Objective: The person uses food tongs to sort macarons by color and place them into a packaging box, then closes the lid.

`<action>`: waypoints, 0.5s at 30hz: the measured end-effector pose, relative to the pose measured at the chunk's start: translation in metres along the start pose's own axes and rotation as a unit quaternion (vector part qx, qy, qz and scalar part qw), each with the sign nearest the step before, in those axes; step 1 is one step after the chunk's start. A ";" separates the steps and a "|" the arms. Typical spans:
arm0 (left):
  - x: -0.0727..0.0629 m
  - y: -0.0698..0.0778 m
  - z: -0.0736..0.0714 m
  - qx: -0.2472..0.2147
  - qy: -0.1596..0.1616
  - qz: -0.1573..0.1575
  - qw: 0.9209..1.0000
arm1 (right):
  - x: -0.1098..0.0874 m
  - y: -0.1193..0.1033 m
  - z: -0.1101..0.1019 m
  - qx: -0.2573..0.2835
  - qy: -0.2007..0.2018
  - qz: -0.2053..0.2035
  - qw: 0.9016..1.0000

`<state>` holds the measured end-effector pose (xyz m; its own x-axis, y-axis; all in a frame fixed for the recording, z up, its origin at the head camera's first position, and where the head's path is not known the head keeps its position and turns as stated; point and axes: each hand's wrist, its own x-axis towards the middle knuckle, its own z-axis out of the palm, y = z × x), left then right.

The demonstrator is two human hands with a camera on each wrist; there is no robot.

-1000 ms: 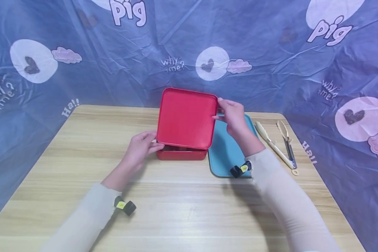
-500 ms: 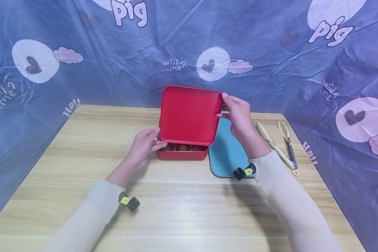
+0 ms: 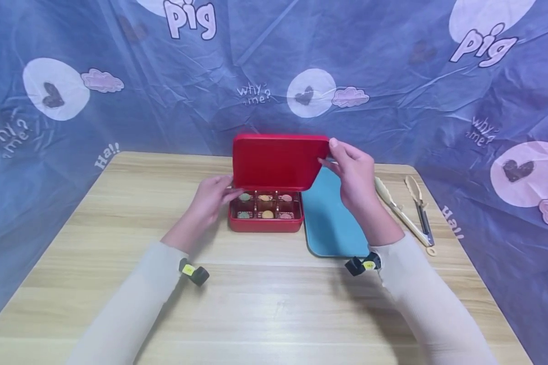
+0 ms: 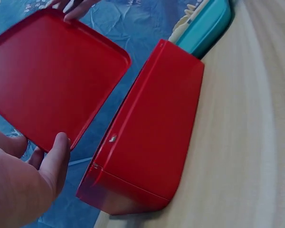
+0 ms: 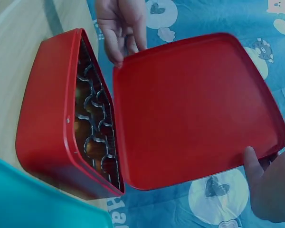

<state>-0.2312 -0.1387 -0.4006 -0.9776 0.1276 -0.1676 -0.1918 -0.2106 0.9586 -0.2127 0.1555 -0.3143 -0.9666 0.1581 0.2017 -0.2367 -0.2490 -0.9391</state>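
Both hands hold a square red lid (image 3: 278, 162), tilted up over the back of a red box (image 3: 266, 226). At the lid's near left corner, my left hand (image 3: 210, 200) pinches the rim between thumb and fingers. My right hand (image 3: 357, 175) grips the upper right edge, its thumb (image 5: 251, 159) on the lid's inner face in the right wrist view. Inside the box, a divided insert holds several round pieces in pale green, yellow and pink. From the left wrist view, a gap shows between the lid (image 4: 52, 80) and the box (image 4: 152, 123).
A blue-green tray (image 3: 333, 223) lies against the box's right side, partly behind my right hand and forearm. Two pairs of tongs, one cream (image 3: 402, 215) and one with dark handles (image 3: 421, 213), lie right of it. A printed blue cloth (image 3: 187, 116) hangs behind the wooden table (image 3: 255, 304).
The lid has tipped further back and shifted slightly right, uncovering the box's compartments and the pieces in them. Both hands have moved rightward with it, the left also farther from me.
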 end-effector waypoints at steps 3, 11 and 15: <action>0.005 0.003 0.002 -0.005 -0.005 0.007 1.000 | -0.007 0.000 -0.003 0.012 -0.013 -0.019 1.000; 0.017 0.014 0.005 0.015 0.018 0.006 1.000 | -0.025 0.014 -0.016 0.031 -0.009 -0.027 0.999; 0.026 0.014 0.002 0.028 0.041 0.005 0.999 | -0.033 0.025 -0.023 0.012 -0.006 0.022 1.000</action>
<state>-0.2587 -0.1362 -0.3910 -0.9837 0.0463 -0.1739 -0.1790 -0.1559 0.9714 -0.1842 0.1660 -0.3509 -0.9772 0.1346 0.1643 -0.1963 -0.2775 -0.9404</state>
